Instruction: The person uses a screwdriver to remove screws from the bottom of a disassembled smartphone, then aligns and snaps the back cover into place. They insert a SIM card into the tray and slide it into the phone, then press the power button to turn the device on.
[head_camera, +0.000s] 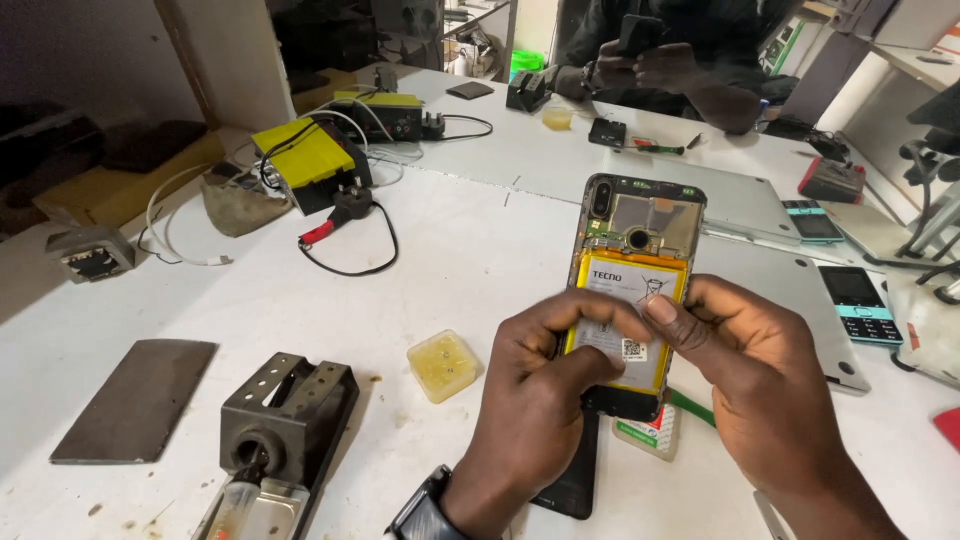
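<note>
Both of my hands fill the near edge of the white table (300, 300), with a dark watch (425, 510) on my left wrist. My left hand (535, 400) and right hand (765, 385) together hold an opened smartphone (635, 290) upright above the table's near middle, its back cover off. My left fingers curl around its lower left side, and both thumbs press close together on the yellow battery (625, 310).

I judge the phone light and stiff, but fragile with its boards and camera bared. The edges of the frame look the safest place to grip. The battery seems soft enough to dent, so it wants a gentle touch.

Largest of the surroundings, a closed grey laptop (760, 250) lies flat behind the phone, towards the right edge. A black soldering stand (285, 410) sits at the near left, beside a dark flat slab (135, 400). A yellow-topped power unit (310, 160) with trailing cables stands at the far left. Two keypad phones (860, 305) rest near the right edge. A small yellow tub (445, 365) sits just left of my left hand. Across the far edge, another person's hands (650, 65) hold a dark phone, well apart from mine.
</note>
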